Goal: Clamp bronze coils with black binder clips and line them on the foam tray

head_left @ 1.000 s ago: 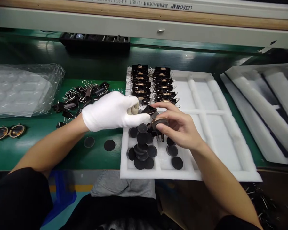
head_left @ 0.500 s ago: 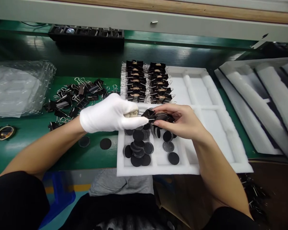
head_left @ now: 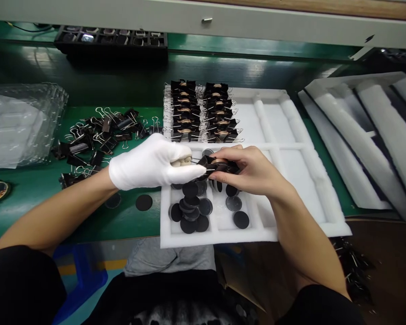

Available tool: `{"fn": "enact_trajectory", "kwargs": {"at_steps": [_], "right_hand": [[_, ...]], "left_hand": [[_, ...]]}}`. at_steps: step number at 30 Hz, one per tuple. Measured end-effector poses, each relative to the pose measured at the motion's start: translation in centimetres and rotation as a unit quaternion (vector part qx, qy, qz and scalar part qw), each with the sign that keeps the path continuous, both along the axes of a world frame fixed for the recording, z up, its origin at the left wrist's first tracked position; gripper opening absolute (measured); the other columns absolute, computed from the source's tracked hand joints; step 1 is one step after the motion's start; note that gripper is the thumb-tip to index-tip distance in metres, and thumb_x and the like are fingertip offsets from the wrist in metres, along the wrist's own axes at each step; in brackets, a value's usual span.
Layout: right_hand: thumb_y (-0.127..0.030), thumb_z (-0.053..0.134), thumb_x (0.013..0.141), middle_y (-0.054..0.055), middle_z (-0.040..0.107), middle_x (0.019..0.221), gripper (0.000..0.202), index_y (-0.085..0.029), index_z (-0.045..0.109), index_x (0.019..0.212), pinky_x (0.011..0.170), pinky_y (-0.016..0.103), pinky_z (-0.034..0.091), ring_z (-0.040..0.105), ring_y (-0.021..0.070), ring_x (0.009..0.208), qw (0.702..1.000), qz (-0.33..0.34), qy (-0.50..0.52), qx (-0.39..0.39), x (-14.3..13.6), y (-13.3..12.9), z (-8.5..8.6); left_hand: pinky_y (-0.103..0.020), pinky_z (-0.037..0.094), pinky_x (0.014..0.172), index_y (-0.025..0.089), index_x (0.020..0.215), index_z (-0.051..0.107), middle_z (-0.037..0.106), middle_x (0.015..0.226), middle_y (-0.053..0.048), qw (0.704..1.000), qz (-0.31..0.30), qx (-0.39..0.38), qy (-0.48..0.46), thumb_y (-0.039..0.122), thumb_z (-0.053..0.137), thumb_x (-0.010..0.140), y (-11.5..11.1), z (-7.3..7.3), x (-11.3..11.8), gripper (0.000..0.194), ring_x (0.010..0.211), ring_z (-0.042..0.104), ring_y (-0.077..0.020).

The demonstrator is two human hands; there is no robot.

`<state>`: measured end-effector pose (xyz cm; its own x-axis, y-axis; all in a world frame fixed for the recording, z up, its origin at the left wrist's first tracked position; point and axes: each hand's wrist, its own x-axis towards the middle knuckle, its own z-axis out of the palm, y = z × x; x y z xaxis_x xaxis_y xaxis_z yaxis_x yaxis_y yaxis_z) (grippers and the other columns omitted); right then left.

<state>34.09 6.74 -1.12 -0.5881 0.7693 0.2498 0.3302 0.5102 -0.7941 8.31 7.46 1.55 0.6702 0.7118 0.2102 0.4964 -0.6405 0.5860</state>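
Observation:
My left hand (head_left: pixel 152 163), in a white glove, pinches the wire handles of a black binder clip (head_left: pixel 204 166). My right hand (head_left: pixel 248 169), bare, grips a dark round piece (head_left: pixel 220 165) with a gold-coloured part, and the clip meets its left side. Both hands are over a white foam tray (head_left: pixel 219 239). Several black and clear discs (head_left: pixel 190 212) lie in the tray's near compartments. In its far compartments stand two columns of clipped pieces (head_left: pixel 184 110). My fingers partly hide the held piece.
Loose binder clips (head_left: pixel 104 131) lie left of the tray, with clear plastic trays (head_left: pixel 16 126) farther left. A black disc (head_left: pixel 144 202) rests on the green table (head_left: pixel 88 225). Foam sheets (head_left: pixel 352 144) lean at right; a black box (head_left: pixel 113 43) stands behind.
The whole view has shifted slightly, so the table and tray sit a little farther left and higher. Both hands keep their hold on the clip and the round piece.

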Motion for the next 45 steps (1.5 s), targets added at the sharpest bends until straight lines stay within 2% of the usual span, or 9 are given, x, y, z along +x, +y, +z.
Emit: {"fn": "enact_trajectory", "kwargs": {"at_steps": [6,12,19,22,27,32,38,41,45], "right_hand": [[-0.036,0.083,0.085,0.002,0.076,0.085,0.018,-0.023,0.08,0.097,0.068,0.031,0.054,0.068,0.0188,0.075,0.998,-0.005,0.001,-0.057,-0.1,-0.1,0.2],[-0.029,0.086,0.078,0.004,0.079,0.105,0.033,-0.024,0.077,0.108,0.09,0.039,0.061,0.074,0.0239,0.096,0.993,-0.02,0.05,-0.101,-0.4,-0.2,0.4],[-0.048,0.077,0.092,0.007,0.08,0.112,0.04,-0.023,0.074,0.123,0.088,0.035,0.063,0.076,0.022,0.103,0.953,0.015,0.145,-0.267,0.1,0.4,0.6],[-0.063,0.065,0.097,0.007,0.081,0.112,0.044,-0.024,0.078,0.112,0.078,0.029,0.065,0.078,0.0197,0.096,0.927,-0.023,0.18,-0.327,0.3,0.8,0.2],[-0.071,0.064,0.092,0.009,0.081,0.089,0.053,-0.02,0.078,0.098,0.057,0.032,0.064,0.076,0.0205,0.066,0.875,0.02,0.165,-0.455,0.4,1.1,0.2],[-0.044,0.091,0.078,0.006,0.079,0.091,0.044,-0.019,0.077,0.111,0.067,0.031,0.063,0.073,0.0169,0.073,0.925,-0.053,0.16,-0.339,0.7,1.2,0.1],[-0.045,0.091,0.075,0.006,0.078,0.101,0.038,-0.023,0.081,0.105,0.074,0.035,0.058,0.07,0.0212,0.086,0.961,-0.143,0.123,-0.203,0.8,1.1,0.2],[-0.046,0.091,0.075,0.005,0.075,0.092,0.033,-0.024,0.082,0.099,0.065,0.034,0.052,0.064,0.0188,0.075,0.965,-0.173,0.112,-0.16,0.4,1.0,-0.1],[-0.046,0.09,0.076,0.003,0.073,0.087,0.03,-0.026,0.082,0.097,0.064,0.034,0.049,0.061,0.0182,0.074,0.968,-0.177,0.109,-0.139,-0.1,1.1,-0.8]], "left_hand": [[-0.023,0.025,0.047,0.018,0.054,0.038,0.034,0.051,0.007,1.0,0.014,-0.018,0.004,0.041,0.062,0.09,-0.2,0.3,0.2,0.048,0.047,0.031,-0.0051],[-0.023,0.028,0.049,0.018,0.058,0.046,0.041,0.05,0.007,0.999,0.044,-0.013,0.029,0.042,0.061,0.09,0.1,0.4,-0.1,0.043,0.047,0.035,-0.0054],[-0.023,0.041,0.051,0.019,0.06,0.054,0.055,0.047,0.003,0.977,0.086,-0.191,-0.023,0.056,0.05,0.1,0.6,1.4,-0.4,0.054,0.044,0.051,-0.0093],[-0.023,0.042,0.053,0.019,0.059,0.054,0.057,0.048,0.003,0.985,0.099,-0.14,-0.023,0.056,0.051,0.099,0.5,1.4,-0.6,0.054,0.047,0.053,-0.0096],[-0.026,0.042,0.059,0.022,0.081,0.068,0.068,0.066,0.001,0.993,0.078,0.084,0.021,0.056,0.059,0.091,0.9,0.6,-0.8,0.037,0.059,0.059,-0.0136],[-0.034,0.05,0.078,0.025,0.107,0.074,0.079,0.095,-0.005,0.971,0.01,0.222,0.082,0.035,0.05,0.098,1.9,-0.4,-1.2,0.027,0.08,0.071,-0.0203],[-0.032,0.053,0.091,0.018,0.132,0.061,0.075,0.114,-0.007,0.996,0.066,0.063,-0.013,0.032,0.038,0.106,0.6,-0.2,-0.7,0.038,0.1,0.071,-0.0188],[-0.03,0.05,0.078,0.019,0.12,0.064,0.072,0.092,-0.002,0.995,0.083,-0.048,-0.009,0.047,0.033,0.108,-0.1,0.1,-0.2,0.042,0.08,0.067,-0.0161],[-0.027,0.034,0.057,0.02,0.075,0.052,0.05,0.064,0.005,0.991,0.108,-0.068,0.04,0.058,0.052,0.1,0.1,-0.2,0.2,0.046,0.059,0.045,-0.0102]]}}
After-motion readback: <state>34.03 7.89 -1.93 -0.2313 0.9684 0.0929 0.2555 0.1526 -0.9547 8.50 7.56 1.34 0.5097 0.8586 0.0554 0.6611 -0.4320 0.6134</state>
